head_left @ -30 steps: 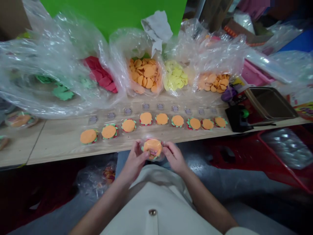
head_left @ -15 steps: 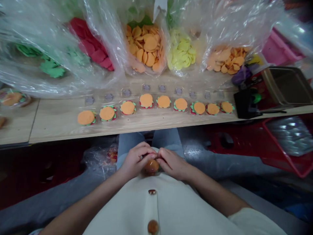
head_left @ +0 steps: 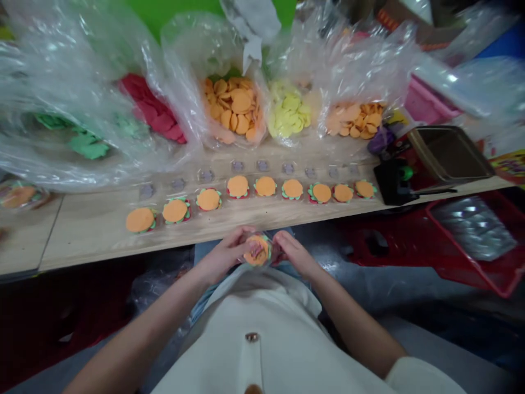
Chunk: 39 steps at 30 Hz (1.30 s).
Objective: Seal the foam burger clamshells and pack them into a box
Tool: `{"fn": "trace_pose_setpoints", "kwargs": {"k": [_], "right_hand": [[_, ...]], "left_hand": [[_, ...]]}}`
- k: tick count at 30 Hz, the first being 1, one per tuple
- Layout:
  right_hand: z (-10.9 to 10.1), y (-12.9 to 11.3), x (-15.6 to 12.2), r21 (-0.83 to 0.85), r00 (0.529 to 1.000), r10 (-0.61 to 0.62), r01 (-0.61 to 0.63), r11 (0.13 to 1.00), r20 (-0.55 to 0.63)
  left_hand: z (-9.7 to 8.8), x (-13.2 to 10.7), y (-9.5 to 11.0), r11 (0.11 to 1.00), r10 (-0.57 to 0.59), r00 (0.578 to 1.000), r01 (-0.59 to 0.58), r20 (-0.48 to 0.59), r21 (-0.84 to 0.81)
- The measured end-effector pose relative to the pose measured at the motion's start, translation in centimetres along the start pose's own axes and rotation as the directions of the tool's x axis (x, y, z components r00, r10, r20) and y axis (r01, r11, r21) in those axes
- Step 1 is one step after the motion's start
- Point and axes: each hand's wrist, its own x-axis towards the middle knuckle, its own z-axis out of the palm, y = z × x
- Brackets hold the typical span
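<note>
My left hand (head_left: 222, 254) and my right hand (head_left: 293, 251) hold a small felt burger (head_left: 257, 250) between them, just below the table's front edge. The burger sits in a clear plastic case (head_left: 268, 247), and its orange bun has a pink mark on top. A row of several finished felt burgers (head_left: 265, 186) in clear cases lies on the wooden table (head_left: 82, 241), just beyond my hands. Behind them runs a row of small clear round cases (head_left: 262, 165). My fingers hide the burger's edges.
Clear bags hold orange (head_left: 235, 106), yellow (head_left: 288, 109), red (head_left: 150, 109) and green (head_left: 88, 145) felt pieces along the table's back. A black stapler-like tool (head_left: 394, 181) and a metal tray (head_left: 449, 153) stand at the right. A red crate (head_left: 471, 235) sits on the floor.
My hands have lifted the burger from my lap up toward the table edge, and its top now faces up. The view has tilted a little.
</note>
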Motion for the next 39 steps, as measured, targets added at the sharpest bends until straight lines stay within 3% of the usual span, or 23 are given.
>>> {"fn": "trace_pose_setpoints", "kwargs": {"k": [3, 6, 9, 11, 13, 16, 21, 24, 26, 28, 29, 30, 32, 33, 34, 36, 39], "right_hand": [[-1.4, -0.5, -0.5, 0.121, 0.999, 0.044, -0.045, 0.992, 0.008], [-2.3, -0.7, -0.9, 0.165, 0.992, -0.058, 0.076, 0.983, -0.112], [-3.8, -1.1, -1.0, 0.139, 0.966, -0.168, 0.197, 0.971, -0.196], [-5.6, -1.7, -1.1, 0.089, 0.971, -0.200, 0.212, 0.973, -0.129], [-7.6, -2.4, -1.2, 0.041, 0.978, -0.201, 0.203, 0.978, -0.052], [-10.3, -3.2, -1.3, 0.041, 0.979, -0.192, 0.195, 0.980, -0.064], [-12.3, -3.0, -1.6, 0.098, 0.967, -0.181, 0.201, 0.975, -0.178], [-12.3, -2.2, -1.9, 0.072, 0.924, -0.221, 0.255, 0.964, -0.311], [-13.3, -1.9, -2.3, 0.055, 0.923, -0.224, 0.253, 0.966, -0.314], [-16.3, -2.3, -2.9, -0.028, 0.918, -0.246, 0.250, 0.968, -0.310], [-18.5, -2.7, -3.2, -0.070, 0.877, -0.256, 0.249, 0.966, -0.406], [-21.2, -3.3, -3.6, -0.104, 0.799, -0.261, 0.244, 0.964, -0.543], [-27.1, -4.7, -4.4, -0.054, 0.480, -0.158, 0.224, 0.973, -0.863], [-30.0, -5.4, -4.6, -0.021, 0.415, -0.112, 0.216, 0.976, -0.903], [-32.5, -6.0, -4.8, 0.009, 0.384, -0.073, 0.209, 0.978, -0.920], [-36.3, -6.8, -4.6, 0.080, 0.432, -0.007, 0.183, 0.980, -0.902], [-38.5, -6.8, -4.1, 0.190, 0.554, 0.077, 0.151, 0.970, -0.829]], "left_hand": [[2.5, 1.9, 0.7, 0.974, 0.036, 0.989, -0.067, -0.144, -0.216], [4.9, 3.5, 0.9, 0.950, 0.055, 0.992, -0.087, -0.112, -0.301], [6.0, 4.6, 1.5, 0.943, 0.023, 0.999, -0.029, -0.022, -0.330], [6.0, 5.4, 2.4, 0.954, -0.045, 0.995, 0.067, 0.084, -0.292], [5.8, 6.4, 3.6, 0.970, -0.167, 0.971, 0.193, 0.170, -0.150], [6.2, 8.0, 5.0, 0.960, -0.279, 0.939, 0.266, 0.200, 0.089], [9.1, 10.2, 4.9, 0.990, -0.142, 0.966, 0.136, 0.217, 0.044], [10.8, 10.8, 4.3, 0.995, -0.104, 0.968, 0.104, 0.229, 0.009], [11.6, 11.1, 4.3, 0.996, -0.085, 0.969, 0.084, 0.232, 0.016], [12.2, 11.3, 4.5, 0.996, -0.087, 0.971, 0.082, 0.222, 0.031], [12.4, 11.4, 4.6, 0.995, -0.095, 0.974, 0.091, 0.207, 0.030], [12.6, 11.5, 4.6, 0.995, -0.104, 0.978, 0.101, 0.183, 0.022], [12.9, 11.8, 4.6, 0.993, -0.120, 0.985, 0.121, 0.120, 0.000], [13.1, 11.9, 4.5, 0.992, -0.124, 0.988, 0.125, 0.095, -0.005], [13.1, 12.1, 4.4, 0.993, -0.121, 0.989, 0.122, 0.080, -0.003], [13.2, 12.3, 4.2, 0.994, -0.109, 0.990, 0.108, 0.087, 0.015], [13.2, 12.3, 3.9, 0.995, -0.096, 0.990, 0.093, 0.106, 0.027]]}}
